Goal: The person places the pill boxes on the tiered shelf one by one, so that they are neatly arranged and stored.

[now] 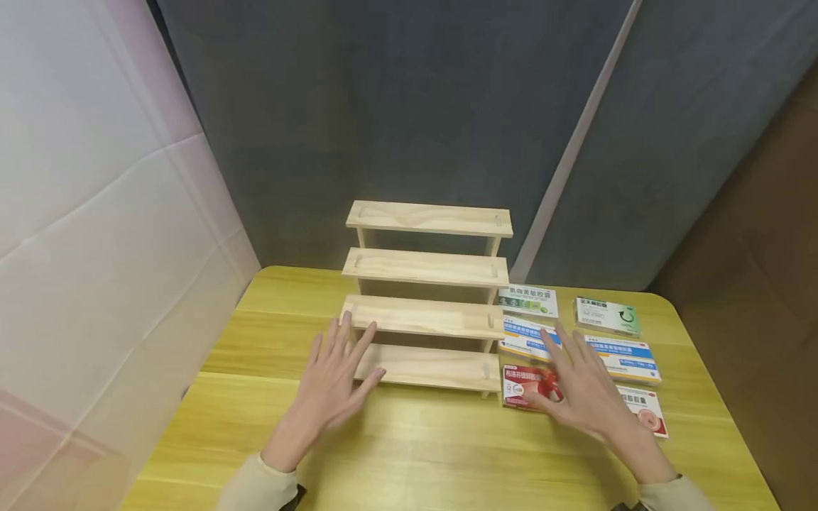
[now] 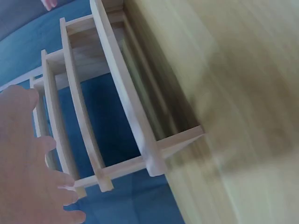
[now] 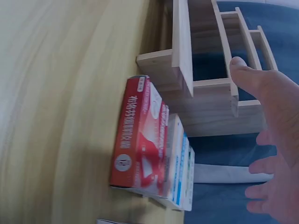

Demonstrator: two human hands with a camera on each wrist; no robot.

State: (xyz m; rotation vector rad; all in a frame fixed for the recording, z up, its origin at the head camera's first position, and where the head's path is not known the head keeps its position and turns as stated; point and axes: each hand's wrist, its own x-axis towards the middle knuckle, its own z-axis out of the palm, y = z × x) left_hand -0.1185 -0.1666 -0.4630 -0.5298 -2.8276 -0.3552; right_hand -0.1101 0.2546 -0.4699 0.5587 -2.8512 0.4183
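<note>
Red box (image 3: 140,140) shows only to head and right wrist.

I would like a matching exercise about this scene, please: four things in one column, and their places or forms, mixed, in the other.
1. left hand
2. right hand
3. wooden stand
4. dark backdrop

A. behind the wooden stand
B. near the medicine boxes
C. four stepped shelves
D. near the wooden stand's left end

Pairs: 1-D, 2-B, 3-C, 4-A
</note>
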